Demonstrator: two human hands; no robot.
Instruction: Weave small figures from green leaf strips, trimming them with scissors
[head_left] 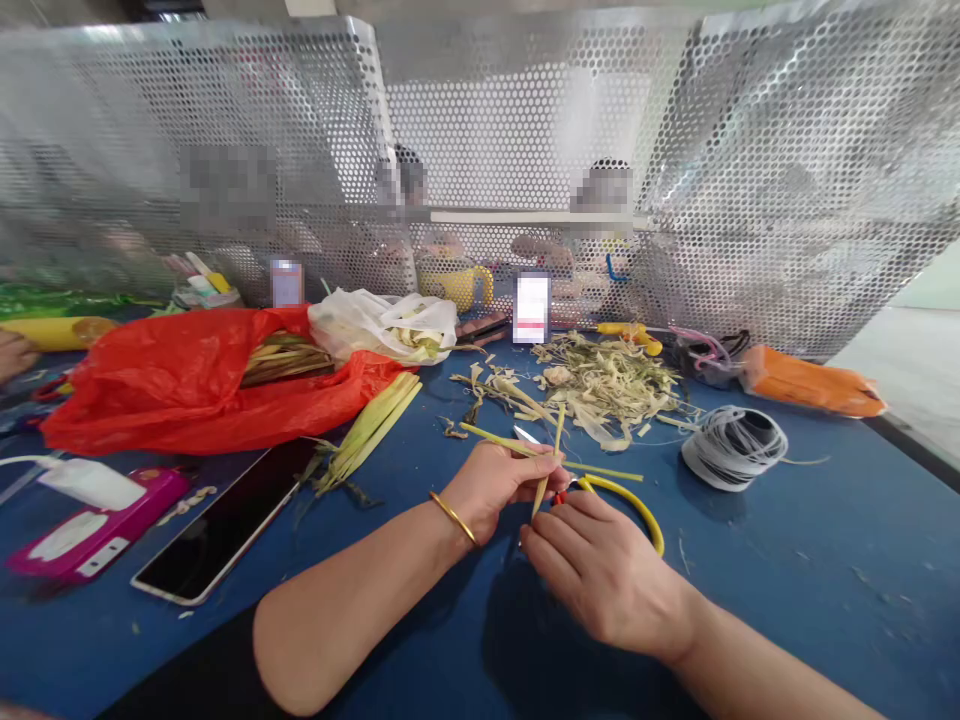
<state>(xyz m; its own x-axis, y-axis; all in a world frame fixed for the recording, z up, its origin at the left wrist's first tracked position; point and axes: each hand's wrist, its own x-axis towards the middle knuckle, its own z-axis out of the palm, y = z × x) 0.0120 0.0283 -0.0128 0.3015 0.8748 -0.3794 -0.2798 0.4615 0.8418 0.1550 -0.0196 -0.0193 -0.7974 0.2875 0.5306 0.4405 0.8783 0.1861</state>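
Plant strips [560, 428] in pinching fingers [537, 467] of both hands [495, 488] [604, 572], brown stalks [289, 362] in red bag [165, 390].

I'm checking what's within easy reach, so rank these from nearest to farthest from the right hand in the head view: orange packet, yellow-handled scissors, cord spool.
From the right hand:
1. Yellow-handled scissors: right beside it, partly hidden.
2. Cord spool: ahead, to the right.
3. Orange packet: farther right, beyond the spool.

A perforated metal screen [525, 110] stands behind the blue table [832, 560], pale floor [919, 375] at right.
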